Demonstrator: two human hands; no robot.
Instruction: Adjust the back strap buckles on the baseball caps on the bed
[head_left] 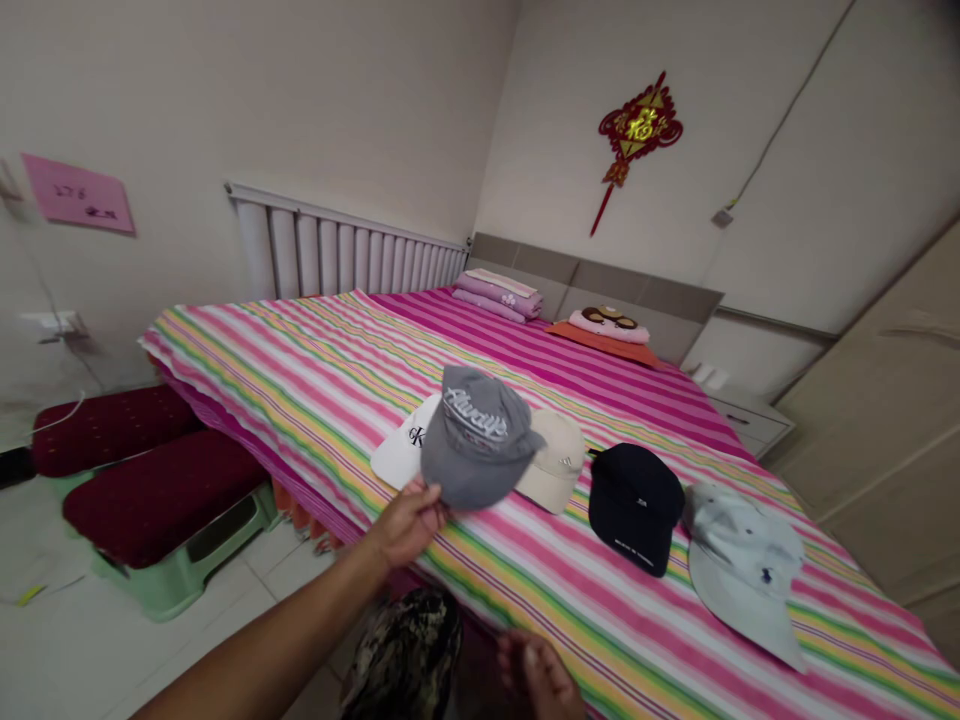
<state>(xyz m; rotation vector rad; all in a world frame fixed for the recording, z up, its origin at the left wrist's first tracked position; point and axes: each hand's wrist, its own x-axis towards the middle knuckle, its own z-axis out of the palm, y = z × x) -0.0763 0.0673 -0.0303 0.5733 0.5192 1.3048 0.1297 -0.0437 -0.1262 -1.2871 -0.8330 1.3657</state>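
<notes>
My left hand [412,525] is closed on the brim of a grey baseball cap [480,435] with white "Always" lettering, held up over the bed's near side. Behind it, a white cap [394,450] with dark letters and a beige cap [559,465] are partly hidden. A black cap [637,505] and a pale grey-green cap [750,565] with a small dark emblem lie farther right on the striped sheet [315,390]. Low at the bed's near edge, my right hand [544,675] holds nothing; its fingers are loosely bent, apart from the thumb.
Two dark red padded stools [165,490] with green bases stand left of the bed. Folded purple bedding [499,293] and a pink folded item [609,325] rest near the headboard [622,290]. A white nightstand [750,415] is at the far right.
</notes>
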